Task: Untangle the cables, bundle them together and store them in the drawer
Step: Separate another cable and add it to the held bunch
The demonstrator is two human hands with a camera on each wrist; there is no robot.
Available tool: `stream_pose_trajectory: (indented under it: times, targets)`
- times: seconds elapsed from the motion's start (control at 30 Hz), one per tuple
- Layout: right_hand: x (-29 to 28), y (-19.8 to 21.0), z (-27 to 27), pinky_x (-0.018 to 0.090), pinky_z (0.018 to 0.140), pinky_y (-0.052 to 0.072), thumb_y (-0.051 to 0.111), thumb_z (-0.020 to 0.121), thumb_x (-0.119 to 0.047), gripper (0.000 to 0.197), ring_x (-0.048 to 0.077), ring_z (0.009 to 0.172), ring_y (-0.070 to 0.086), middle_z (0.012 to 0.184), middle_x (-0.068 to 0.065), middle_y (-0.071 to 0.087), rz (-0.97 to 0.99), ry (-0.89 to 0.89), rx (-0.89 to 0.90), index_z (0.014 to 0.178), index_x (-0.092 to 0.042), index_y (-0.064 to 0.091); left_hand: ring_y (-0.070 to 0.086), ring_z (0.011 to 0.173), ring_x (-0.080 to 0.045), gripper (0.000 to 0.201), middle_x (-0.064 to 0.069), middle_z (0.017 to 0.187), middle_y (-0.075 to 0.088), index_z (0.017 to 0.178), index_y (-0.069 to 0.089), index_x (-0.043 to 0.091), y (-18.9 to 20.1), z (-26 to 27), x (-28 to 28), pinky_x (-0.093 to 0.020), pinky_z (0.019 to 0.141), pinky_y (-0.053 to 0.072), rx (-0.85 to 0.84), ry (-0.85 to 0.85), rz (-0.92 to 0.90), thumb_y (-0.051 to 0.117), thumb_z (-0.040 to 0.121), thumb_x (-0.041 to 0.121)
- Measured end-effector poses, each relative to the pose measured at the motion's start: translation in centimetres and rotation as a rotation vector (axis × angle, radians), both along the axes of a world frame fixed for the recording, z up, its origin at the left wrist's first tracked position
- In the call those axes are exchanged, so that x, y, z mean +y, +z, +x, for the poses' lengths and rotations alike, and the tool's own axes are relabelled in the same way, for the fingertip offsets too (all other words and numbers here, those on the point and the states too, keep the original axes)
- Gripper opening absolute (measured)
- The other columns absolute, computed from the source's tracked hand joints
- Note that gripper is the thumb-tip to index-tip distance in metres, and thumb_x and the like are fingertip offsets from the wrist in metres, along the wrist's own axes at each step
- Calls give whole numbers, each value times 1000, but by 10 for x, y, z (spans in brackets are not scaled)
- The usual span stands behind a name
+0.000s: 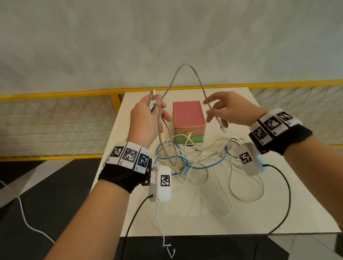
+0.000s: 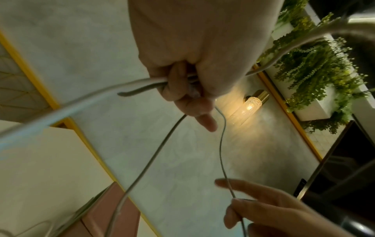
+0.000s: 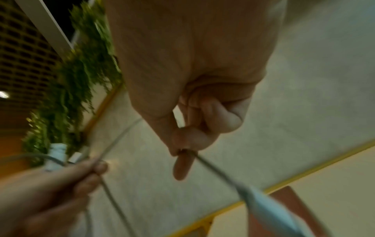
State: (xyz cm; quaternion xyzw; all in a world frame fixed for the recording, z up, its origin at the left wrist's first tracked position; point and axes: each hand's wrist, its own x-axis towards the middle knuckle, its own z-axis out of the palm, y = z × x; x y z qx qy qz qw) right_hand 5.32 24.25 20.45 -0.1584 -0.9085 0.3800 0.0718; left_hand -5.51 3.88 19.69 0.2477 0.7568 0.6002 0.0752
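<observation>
A grey braided cable arcs high between both hands above the white table. My left hand grips one end of it in curled fingers, with the silver USB plug sticking up; the cable hangs from that fist down into the pile. My right hand pinches the cable between thumb and forefinger near its other end, and the small white connector dangles below. Behind the hands stands the pink and green drawer box, drawers closed.
A tangle of a blue cable and several thin white cables lies on the table in front of the box. A yellow mesh railing runs behind the table. Black and white leads hang from my wrist cameras over the near table edge.
</observation>
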Motion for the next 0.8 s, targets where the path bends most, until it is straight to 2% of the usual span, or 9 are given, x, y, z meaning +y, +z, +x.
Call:
stream_pose_trajectory:
  times: [0.07,0.17,0.27,0.37,0.47,0.53,0.63,0.7,0.8]
  targets:
    - [-11,8,18,10,49,44,70,83,-20,77,10,44,58,97,-2,73,-71,12,41,144,-20,24,40,32,-14,29,-1,55,62,79,54,19,4,7,-2,-19,36,34,69,-85,-20,44,103,31]
    - [-29,15,43,24,71,51,78,72,-36,111,14,64,62,132,-2,44,134,-3,108,149,-33,-2,39,30,-4,29,1,50,55,81,60,17,14,27,-5,-14,38,33,161,-238,-81,47,102,33]
    - [-53,15,59,28,77,51,74,73,-41,83,6,66,59,138,2,33,420,59,127,143,-33,30,48,37,2,27,16,42,52,75,59,25,23,54,-6,-12,44,33,230,-387,-158,52,100,25]
    - [-71,12,74,28,69,48,59,90,-27,12,-6,57,53,82,-15,63,455,194,29,100,-24,64,56,49,-1,22,14,56,60,77,63,25,22,68,-6,-18,50,42,225,-454,-118,57,98,21]
    - [-80,3,92,22,63,45,47,95,-23,19,3,58,56,64,-10,61,347,268,-141,90,-24,65,59,64,4,9,12,73,63,85,61,20,16,70,-8,-10,61,44,230,-417,-80,66,92,24]
    - [-89,-1,103,22,65,46,40,99,-32,26,7,66,62,76,-8,65,189,233,-144,96,-24,65,56,64,10,18,14,79,60,95,51,21,14,73,-11,-9,63,41,282,-426,-117,68,89,22]
    - [-108,4,111,30,73,54,33,89,-55,53,20,85,69,95,7,71,-334,94,-48,105,-15,63,53,58,2,28,10,79,53,102,40,22,13,81,-17,-18,58,41,362,-495,-171,62,90,9]
    - [-122,8,114,37,82,55,41,87,-50,51,27,91,69,99,17,70,-536,73,-5,109,-8,60,54,62,-7,32,3,77,52,104,38,23,13,86,-20,-24,62,43,387,-532,-193,55,87,1]
    - [-136,10,118,43,83,57,53,93,-26,28,32,87,70,92,22,70,-532,80,-11,105,-2,53,50,58,0,35,10,71,43,101,38,26,14,87,-26,-13,59,38,403,-552,-234,51,85,-2]
